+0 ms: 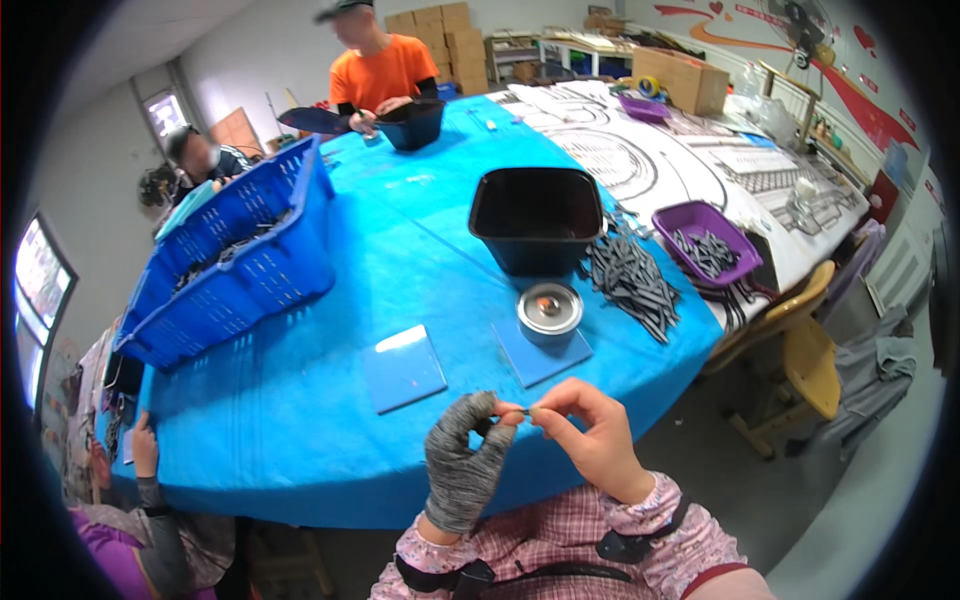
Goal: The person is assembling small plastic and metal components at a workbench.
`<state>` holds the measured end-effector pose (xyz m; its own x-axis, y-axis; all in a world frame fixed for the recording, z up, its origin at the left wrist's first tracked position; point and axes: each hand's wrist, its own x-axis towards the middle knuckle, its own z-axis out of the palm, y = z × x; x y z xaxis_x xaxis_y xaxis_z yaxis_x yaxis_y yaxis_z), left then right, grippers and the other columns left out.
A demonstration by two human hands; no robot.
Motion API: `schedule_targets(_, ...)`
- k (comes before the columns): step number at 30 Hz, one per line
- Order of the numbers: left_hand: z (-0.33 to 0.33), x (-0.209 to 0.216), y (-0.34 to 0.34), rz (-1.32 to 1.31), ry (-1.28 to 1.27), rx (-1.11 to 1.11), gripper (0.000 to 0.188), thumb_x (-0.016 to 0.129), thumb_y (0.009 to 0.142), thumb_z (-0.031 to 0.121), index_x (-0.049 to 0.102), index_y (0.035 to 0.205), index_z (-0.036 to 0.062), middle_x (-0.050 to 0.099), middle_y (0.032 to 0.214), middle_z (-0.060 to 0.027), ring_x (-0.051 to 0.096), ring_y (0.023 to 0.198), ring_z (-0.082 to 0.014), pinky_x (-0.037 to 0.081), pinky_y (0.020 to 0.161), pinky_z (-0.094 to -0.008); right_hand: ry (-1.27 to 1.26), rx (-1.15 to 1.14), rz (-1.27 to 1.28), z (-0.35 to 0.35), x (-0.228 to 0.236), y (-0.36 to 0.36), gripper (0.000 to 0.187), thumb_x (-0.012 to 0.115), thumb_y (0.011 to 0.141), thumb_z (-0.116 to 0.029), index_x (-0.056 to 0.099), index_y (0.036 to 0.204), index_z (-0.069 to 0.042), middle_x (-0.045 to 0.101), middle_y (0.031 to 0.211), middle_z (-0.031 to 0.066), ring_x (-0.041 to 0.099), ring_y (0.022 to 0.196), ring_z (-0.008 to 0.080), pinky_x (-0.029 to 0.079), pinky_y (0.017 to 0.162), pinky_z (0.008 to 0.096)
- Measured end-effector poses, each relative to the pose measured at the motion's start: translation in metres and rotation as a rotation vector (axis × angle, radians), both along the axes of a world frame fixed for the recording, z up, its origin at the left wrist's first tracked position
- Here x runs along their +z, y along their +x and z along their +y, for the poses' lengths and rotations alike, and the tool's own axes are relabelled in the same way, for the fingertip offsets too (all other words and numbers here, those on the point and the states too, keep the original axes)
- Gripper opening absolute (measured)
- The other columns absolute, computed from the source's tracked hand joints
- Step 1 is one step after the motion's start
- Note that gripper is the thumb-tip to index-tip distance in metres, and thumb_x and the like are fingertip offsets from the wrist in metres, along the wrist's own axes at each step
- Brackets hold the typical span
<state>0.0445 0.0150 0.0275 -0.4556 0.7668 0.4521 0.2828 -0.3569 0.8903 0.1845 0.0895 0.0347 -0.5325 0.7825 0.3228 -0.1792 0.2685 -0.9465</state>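
My left hand (462, 468), in a grey fingerless glove, and my bare right hand (598, 440) meet at the table's near edge. Between their fingertips they pinch a small dark piece (527, 412), too small to make out its kind. Just beyond lie two flat blue tiles, a left one (405, 370) and a right one (545, 364). A round metal tin (550, 325) with something orange-brown at its centre stands on the right tile. Behind it is a black plastic tub (535, 255), with a heap of dark grey strips (635, 280) beside it.
A purple basket (748, 268) holds short grey pieces. On the left stands a large blue crate (240, 305). A person in orange (385, 75) works by another black tub (412, 130); one person sits behind the crate, another at lower left. A yellow chair (805, 370) stands right.
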Motion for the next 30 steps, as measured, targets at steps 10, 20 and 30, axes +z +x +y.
schedule_targets(10, -0.006, 0.004, -0.011, 0.023, -0.036, -0.090, 0.025, 0.069, 0.083, 0.001, 0.061, 0.107, 0.0045, 0.067, 0.087, -0.0078, 0.065, 0.079, -0.0148, 0.052, 0.068, -0.0270, 0.000, 0.039, 0.021, 0.002, -0.006, -0.004, 0.009, 0.065, 0.089, -0.007, 0.061, 0.092, 0.000, 0.060, 0.088, 0.0066, 0.059, 0.076, 0.0111, 0.047, 0.067, 0.0225)
schedule_targets(20, -0.025, 0.047, -0.028, 0.063, 0.089, -0.041, 0.027, 0.068, 0.082, 0.001, 0.062, 0.108, 0.0021, 0.065, 0.092, -0.0077, 0.061, 0.070, -0.0120, 0.051, 0.061, -0.0242, -0.169, -0.052, 0.047, 0.017, -0.031, -0.006, 0.008, 0.064, 0.091, -0.009, 0.060, 0.092, -0.002, 0.058, 0.083, 0.0030, 0.055, 0.069, 0.0088, 0.045, 0.063, 0.0206)
schedule_targets(30, -0.047, 0.137, -0.066, 0.496, 0.865, 0.245, 0.089, 0.059, 0.084, 0.059, 0.031, 0.141, -0.0033, 0.038, 0.140, -0.0226, 0.050, 0.121, -0.0283, 0.037, 0.104, -0.0431, -0.232, -0.021, 0.071, 0.025, -0.042, -0.001, 0.010, 0.062, 0.093, -0.011, 0.057, 0.093, -0.001, 0.056, 0.079, 0.0025, 0.054, 0.067, 0.0095, 0.044, 0.063, 0.0223)
